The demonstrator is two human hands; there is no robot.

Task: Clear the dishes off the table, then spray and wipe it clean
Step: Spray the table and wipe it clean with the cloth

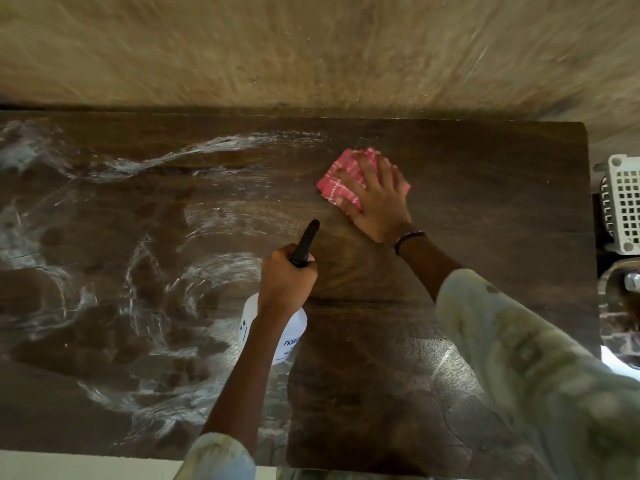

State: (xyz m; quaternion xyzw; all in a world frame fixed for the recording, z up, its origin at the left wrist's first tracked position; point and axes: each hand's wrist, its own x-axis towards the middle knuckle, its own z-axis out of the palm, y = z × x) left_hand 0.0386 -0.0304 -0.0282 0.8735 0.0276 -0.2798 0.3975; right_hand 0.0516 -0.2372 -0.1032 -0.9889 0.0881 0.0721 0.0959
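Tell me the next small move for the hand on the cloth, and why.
Probably slide the right hand, pressing the pink cloth flat, leftward across the table into the white streaks. That side looks smeared with spray, while the wood under the cloth looks dry. The left hand holds the spray bottle.

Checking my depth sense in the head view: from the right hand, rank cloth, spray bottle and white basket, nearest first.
1. Cloth: under the right hand, touching.
2. Spray bottle: lower left, held by the left hand.
3. White basket: past the table's right edge.
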